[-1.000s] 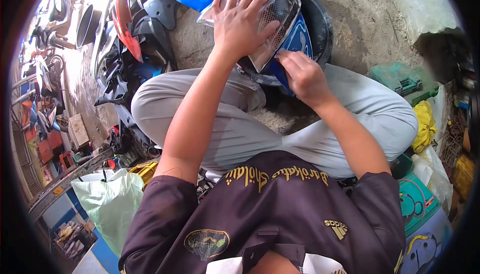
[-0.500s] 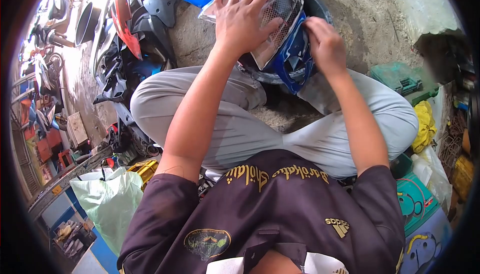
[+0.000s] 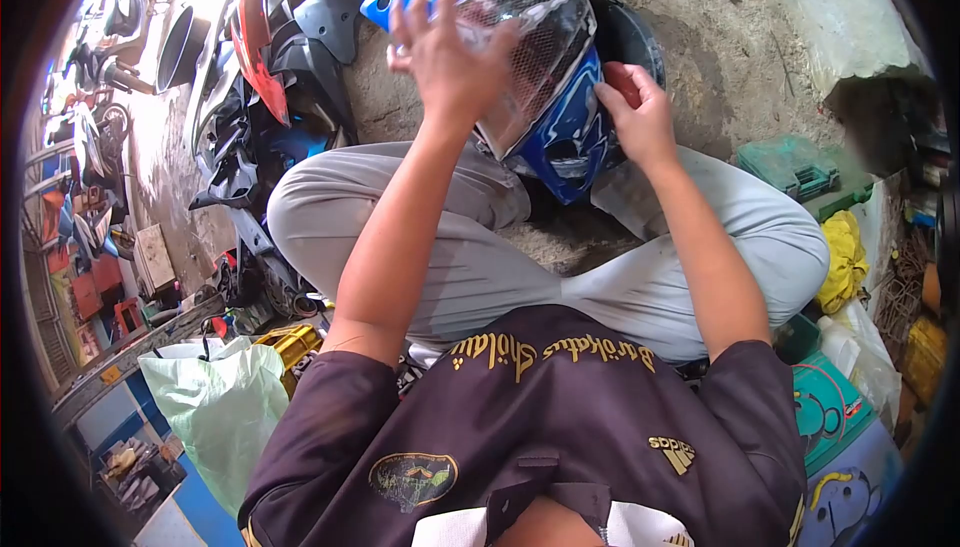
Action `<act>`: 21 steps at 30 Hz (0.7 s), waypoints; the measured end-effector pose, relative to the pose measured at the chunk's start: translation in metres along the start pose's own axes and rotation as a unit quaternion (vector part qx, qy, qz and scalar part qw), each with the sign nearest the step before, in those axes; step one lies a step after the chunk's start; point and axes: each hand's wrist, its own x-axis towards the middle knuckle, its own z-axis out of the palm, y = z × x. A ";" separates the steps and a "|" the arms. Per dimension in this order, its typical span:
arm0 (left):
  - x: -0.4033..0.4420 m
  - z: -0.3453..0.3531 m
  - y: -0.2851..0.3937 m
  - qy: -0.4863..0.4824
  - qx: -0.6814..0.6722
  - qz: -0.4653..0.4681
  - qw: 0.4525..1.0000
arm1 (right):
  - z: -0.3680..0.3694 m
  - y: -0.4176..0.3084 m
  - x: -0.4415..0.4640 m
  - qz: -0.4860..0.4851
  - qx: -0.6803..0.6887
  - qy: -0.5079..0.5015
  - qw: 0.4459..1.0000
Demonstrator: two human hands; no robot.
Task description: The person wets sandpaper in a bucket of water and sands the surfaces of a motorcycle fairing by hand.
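A glossy blue motorcycle fairing (image 3: 567, 137) with a clear, mesh-patterned plastic sheet (image 3: 535, 42) over its middle rests on a dark round tub (image 3: 645, 37) between my knees. My left hand (image 3: 450, 57) is over the upper left of the fairing, fingers spread and slightly blurred; whether it touches the sheet I cannot tell. At the fairing's right edge, my right hand (image 3: 638, 112) pinches the edge between thumb and curled fingers.
Red, grey and black body panels (image 3: 258, 47) pile up at the left. A pale green bag (image 3: 225, 407) lies lower left. On the right are a green case (image 3: 790, 167), a yellow cloth (image 3: 845, 257) and a teal box (image 3: 825, 407).
My left hand has shifted left and its fingers have lifted or blurred. My right hand moved up along the right edge, then slightly down. More of the blue lower panel shows.
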 end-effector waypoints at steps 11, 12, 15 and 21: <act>-0.035 -0.001 0.005 0.042 -0.507 -0.328 0.796 | -0.004 0.002 0.005 0.074 0.125 -0.053 0.988; -0.037 -0.003 0.010 0.036 -0.534 -0.328 0.778 | -0.004 -0.002 0.004 0.079 0.143 -0.059 0.985; -0.028 0.007 -0.008 0.055 -0.529 -0.322 0.783 | 0.000 -0.020 -0.009 0.128 0.171 -0.056 0.975; -0.008 -0.028 -0.001 0.000 -0.545 -0.270 0.794 | -0.001 -0.043 -0.016 0.118 0.183 0.010 0.976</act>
